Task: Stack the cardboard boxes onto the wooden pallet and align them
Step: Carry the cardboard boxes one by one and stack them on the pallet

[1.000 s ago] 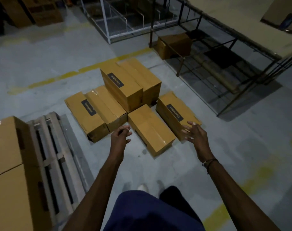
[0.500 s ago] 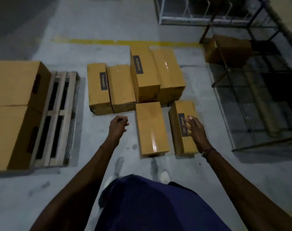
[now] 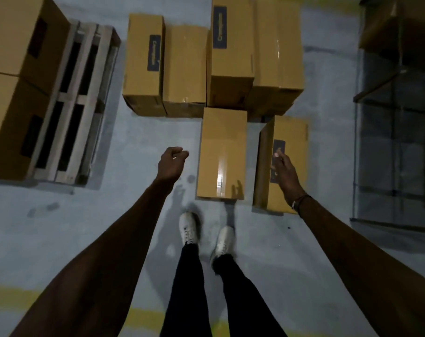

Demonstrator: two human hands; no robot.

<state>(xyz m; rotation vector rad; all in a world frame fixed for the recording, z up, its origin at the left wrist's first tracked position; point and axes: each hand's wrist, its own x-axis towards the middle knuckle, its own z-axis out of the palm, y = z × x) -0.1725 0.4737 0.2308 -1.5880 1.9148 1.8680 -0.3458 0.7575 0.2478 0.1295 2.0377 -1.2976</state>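
Cardboard boxes [image 3: 222, 152]: six lie on the grey floor ahead of me; four sit in a back row, two nearer, side by side with a narrow gap between them.
Change of view: half a second ago I saw the yellow floor line beyond the boxes; now I look more steeply down, and my white shoes [image 3: 188, 228] and dark trouser legs show below.
Left hand [image 3: 171, 162]: holds nothing, fingers loosely curled, over bare floor just left of the near middle box, much as before.
Right hand [image 3: 283, 170]: fingers fairly straight and apart, lying over the dark label on the near right box [image 3: 283, 164]; half a second ago it sat at the same label. I cannot tell whether it presses or only hovers.
Wooden pallet [image 3: 79, 103]: at the left, well apart from the loose boxes; its slats are bare on the right side.
On the pallet: two large boxes [image 3: 14, 88] stand end to end on its left part, touching each other.
Cut off: the large boxes run out of view at the left edge, and the two tallest back boxes at the top.
Hard to make out: the label print is blurred. At the right a wire rack [image 3: 396, 142] holds a box [image 3: 398, 30] on its upper level, dim and partly out of view.
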